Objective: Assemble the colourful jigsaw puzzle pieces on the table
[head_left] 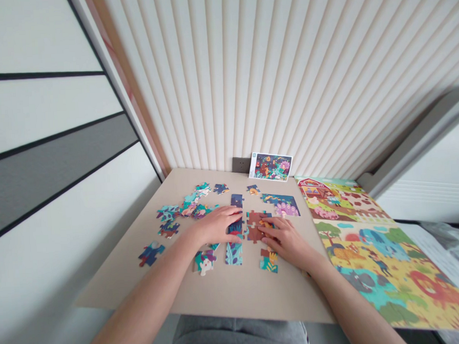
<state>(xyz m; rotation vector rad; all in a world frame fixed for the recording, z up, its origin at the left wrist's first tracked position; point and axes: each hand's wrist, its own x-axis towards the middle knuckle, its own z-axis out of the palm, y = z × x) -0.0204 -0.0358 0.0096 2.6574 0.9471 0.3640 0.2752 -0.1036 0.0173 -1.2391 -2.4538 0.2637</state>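
My left hand [217, 225] lies across a vertical strip of joined dark blue and teal puzzle pieces [234, 254], fingers stretched out and thumb apart. It hides part of the strip. My right hand [286, 239] rests with spread fingers on the right side of a joined block of brown puzzle pieces [254, 226]. A narrow gap shows between the strip and the block. Just below the right fingers is a small teal and yellow puzzle section [268, 261]. Left of the strip's lower end sits a piece with a white animal [205, 262].
Several loose pieces [192, 202] are grouped at the left, with a blue piece [151, 253] nearer me. A joined peacock corner [285, 205] lies at the back right. The reference picture card [271, 166] leans on the wall. Finished animal puzzles [388, 261] cover the right side.
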